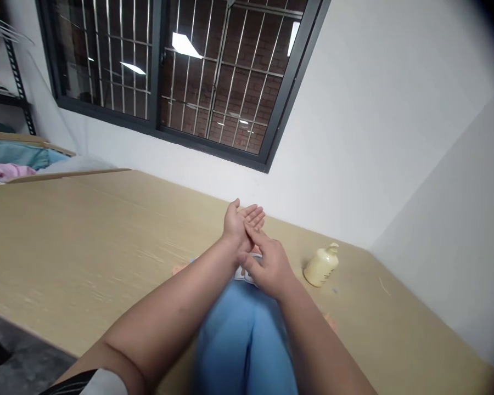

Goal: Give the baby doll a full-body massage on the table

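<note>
My left hand [243, 222] is held out with the palm turned up and the fingers stretched. It holds nothing that I can see. My right hand [269, 263] lies across the base of the left palm, its fingers extended and the thumb apart near the wrist. Light-blue cloth [247, 329] spreads out below both hands. A printed patch [245, 274] in white and orange shows on it, partly covered by the hands. To the right of my right hand, a pale yellow pump bottle [321, 266] stands on the light wooden table [86, 236].
At the left back sits an open box [61, 176] with teal and pink fabric inside. Behind the table are a white wall [333, 137] and a dark-framed window [214, 145] with metal bars. A shelf rack [16, 71] stands at the far left.
</note>
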{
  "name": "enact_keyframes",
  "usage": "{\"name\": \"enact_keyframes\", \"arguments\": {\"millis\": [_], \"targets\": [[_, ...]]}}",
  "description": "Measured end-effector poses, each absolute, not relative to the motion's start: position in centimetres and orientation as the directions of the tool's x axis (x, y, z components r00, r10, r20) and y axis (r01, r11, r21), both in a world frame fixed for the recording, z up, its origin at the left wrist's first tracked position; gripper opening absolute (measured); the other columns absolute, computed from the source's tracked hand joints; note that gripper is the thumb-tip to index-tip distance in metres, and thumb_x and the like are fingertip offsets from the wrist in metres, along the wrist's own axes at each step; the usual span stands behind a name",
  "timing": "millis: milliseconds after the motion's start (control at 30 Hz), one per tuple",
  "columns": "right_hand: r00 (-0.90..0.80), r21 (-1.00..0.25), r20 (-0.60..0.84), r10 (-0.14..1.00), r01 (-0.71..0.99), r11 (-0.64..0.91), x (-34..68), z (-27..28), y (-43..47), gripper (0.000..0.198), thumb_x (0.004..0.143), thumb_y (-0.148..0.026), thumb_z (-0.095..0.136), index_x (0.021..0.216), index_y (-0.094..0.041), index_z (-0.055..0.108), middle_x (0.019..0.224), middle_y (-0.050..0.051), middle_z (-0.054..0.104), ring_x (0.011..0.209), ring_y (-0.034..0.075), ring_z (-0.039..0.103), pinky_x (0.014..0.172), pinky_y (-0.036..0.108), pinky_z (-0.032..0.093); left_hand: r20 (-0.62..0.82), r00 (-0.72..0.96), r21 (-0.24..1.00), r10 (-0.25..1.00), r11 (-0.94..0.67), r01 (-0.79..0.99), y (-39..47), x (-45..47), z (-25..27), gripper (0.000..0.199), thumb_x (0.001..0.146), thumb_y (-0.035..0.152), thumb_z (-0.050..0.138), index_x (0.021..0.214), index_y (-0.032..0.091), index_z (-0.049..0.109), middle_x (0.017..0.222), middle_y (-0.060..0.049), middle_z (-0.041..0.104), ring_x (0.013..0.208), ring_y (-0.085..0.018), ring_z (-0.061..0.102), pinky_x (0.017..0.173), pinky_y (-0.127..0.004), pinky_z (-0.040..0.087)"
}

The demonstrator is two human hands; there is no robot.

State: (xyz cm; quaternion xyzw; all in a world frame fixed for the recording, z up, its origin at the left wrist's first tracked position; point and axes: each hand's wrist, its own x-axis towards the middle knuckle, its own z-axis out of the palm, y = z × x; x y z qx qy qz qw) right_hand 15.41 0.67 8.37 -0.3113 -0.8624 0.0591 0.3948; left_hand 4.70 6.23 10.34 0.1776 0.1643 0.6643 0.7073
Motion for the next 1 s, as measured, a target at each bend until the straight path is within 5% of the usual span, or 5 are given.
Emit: {"name": "enact_keyframes", "arguments": {"millis": [167,300,600,800,1000], "targets": [[-0.537,-0.367,0.618,0.574,0.448,0.815,16.3,7.8,2.2,0.091,0.086,-0.071,0.055,0.156,-0.017,0.034,0.161,0.013,0.033,0.152,0.032,0.025,0.125,0.053,0.016,-0.062,0.083,0.475,0.995,0.102,-0.874,4.7,6.4,11.0,0.051,0.090,0.057,0.047,0.111,0.013,0.061,0.119,-0.020,0.065,0.118,-0.028,0.062,0.100,-0.035,0.049],[-0.539,-0.416,0.497,0.680,0.539,0.732,17.3,8.2,2.8,0.088,0.088,-0.071,0.053,0.156,-0.021,0.032,0.162,0.012,0.031,0.153,0.034,0.021,0.123,0.062,0.008,-0.192,0.157,0.459,0.969,0.230,-0.858,4.3,6.3,11.9,0.043,0.089,0.058,0.047,0.100,0.017,0.056,0.107,-0.017,0.063,0.111,-0.032,0.063,0.090,-0.044,0.055],[-0.572,-0.353,0.452,0.685,0.590,0.726,17.4,10.5,0.2,0.068,0.087,-0.069,0.057,0.138,-0.025,0.056,0.145,0.010,0.057,0.138,0.036,0.048,0.119,0.067,0.016,-0.098,0.057,0.420,0.994,0.093,-0.903,6.4,3.9,11.1,0.058,0.088,0.045,0.051,0.134,0.010,0.051,0.122,-0.020,0.064,0.114,-0.030,0.065,0.095,-0.037,0.053],[-0.604,-0.434,0.500,0.620,0.445,0.783,16.7,11.3,-1.5,0.087,0.088,-0.079,0.042,0.151,-0.019,0.042,0.152,0.012,0.050,0.144,0.035,0.040,0.114,0.051,0.037,0.038,0.139,0.397,0.990,0.113,-0.911,5.6,5.2,10.3,0.064,0.086,0.052,0.054,0.133,0.008,0.055,0.126,-0.022,0.065,0.118,-0.033,0.064,0.097,-0.039,0.053],[-0.554,-0.401,0.475,0.684,0.555,0.729,16.6,10.9,-0.6,0.087,0.093,-0.077,0.029,0.156,-0.017,0.034,0.163,0.011,0.030,0.155,0.033,0.014,0.124,0.054,0.016,0.062,0.214,0.415,0.975,0.170,-0.894,4.9,7.0,9.8,0.064,0.085,0.058,0.054,0.129,0.012,0.058,0.124,-0.019,0.066,0.121,-0.032,0.062,0.098,-0.039,0.051]]}}
